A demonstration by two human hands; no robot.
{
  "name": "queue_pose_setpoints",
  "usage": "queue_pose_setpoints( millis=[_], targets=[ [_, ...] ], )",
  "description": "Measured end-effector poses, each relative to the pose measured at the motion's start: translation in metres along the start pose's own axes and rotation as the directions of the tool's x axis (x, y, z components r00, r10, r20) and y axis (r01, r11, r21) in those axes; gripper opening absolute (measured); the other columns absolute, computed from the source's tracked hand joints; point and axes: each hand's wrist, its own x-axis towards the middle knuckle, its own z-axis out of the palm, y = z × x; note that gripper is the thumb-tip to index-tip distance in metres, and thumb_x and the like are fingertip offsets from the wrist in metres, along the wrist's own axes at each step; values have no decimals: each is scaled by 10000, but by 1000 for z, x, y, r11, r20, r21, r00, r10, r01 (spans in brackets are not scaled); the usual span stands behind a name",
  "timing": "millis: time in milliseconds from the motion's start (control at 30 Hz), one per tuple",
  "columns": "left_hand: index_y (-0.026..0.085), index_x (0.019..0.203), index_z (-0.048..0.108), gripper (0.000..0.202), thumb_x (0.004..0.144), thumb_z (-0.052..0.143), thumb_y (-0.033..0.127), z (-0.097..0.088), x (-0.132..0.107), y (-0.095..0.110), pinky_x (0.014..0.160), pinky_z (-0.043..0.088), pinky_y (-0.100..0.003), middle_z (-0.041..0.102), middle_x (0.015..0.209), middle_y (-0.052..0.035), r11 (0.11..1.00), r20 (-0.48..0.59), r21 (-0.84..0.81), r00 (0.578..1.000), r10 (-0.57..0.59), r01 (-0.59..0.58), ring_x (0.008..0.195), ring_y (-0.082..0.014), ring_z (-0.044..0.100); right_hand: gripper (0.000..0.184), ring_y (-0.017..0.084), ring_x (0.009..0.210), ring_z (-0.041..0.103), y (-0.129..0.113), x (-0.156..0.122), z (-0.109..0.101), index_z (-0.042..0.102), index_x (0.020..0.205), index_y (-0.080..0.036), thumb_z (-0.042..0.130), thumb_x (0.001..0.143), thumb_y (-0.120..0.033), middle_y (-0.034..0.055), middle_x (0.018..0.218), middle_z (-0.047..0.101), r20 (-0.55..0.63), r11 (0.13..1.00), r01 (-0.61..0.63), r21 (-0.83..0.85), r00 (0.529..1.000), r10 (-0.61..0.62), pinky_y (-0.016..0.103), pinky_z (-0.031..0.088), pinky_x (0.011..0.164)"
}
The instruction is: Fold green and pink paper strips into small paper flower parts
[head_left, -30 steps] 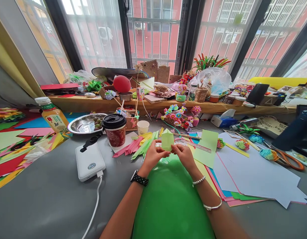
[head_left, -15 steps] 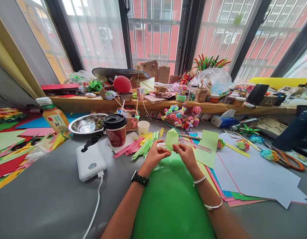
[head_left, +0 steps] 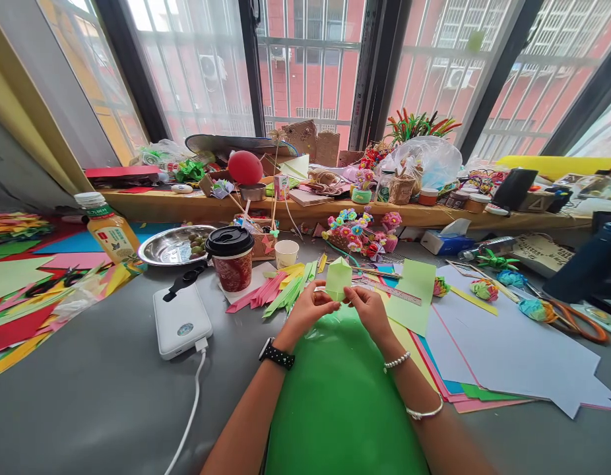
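Note:
A small folded piece of light green paper (head_left: 338, 278) stands upright between my two hands above the grey table. My left hand (head_left: 309, 309), with a black watch on its wrist, pinches the piece's lower left edge. My right hand (head_left: 369, 309), with bracelets on its wrist, pinches the lower right edge. Both hands hover over a large bright green sheet (head_left: 340, 402) that lies in front of me. A flat light green paper (head_left: 410, 297) with a ruler (head_left: 390, 289) across it lies just right of my hands.
A white power bank (head_left: 181, 320) with its cable lies at left, next to a lidded red cup (head_left: 231, 258), a metal bowl (head_left: 173, 245) and a juice bottle (head_left: 109, 231). Folded paper strips (head_left: 280, 287) lie behind my hands. Stacked sheets (head_left: 508, 343) and orange scissors (head_left: 577, 316) are at right.
My hands have shifted the folded green piece slightly, first a little right and up, then back toward the centre. Both hands keep their grip on it.

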Motion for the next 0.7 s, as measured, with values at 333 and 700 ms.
queue_pose_setpoints(
  millis=[333,700],
  targets=[
    [138,705,585,307,583,658,410,-3,-2,8,573,455,-245,582,604,5,996,-125,69,990,58,-50,559,-121,552,442,159,593,579,2,3,0,619,602,-154,468,724,-551,49,599,628,58,983,-87,160,995,78,255,451,543],
    [139,590,586,239,635,617,372,-23,-9,19,465,292,-193,493,541,27,957,181,291,981,-74,19,515,-90,444,354,111,535,498,-1,9,-18,666,715,-152,575,665,-490,11,578,569,-39,947,-133,292,988,150,222,389,473]
  ],
)
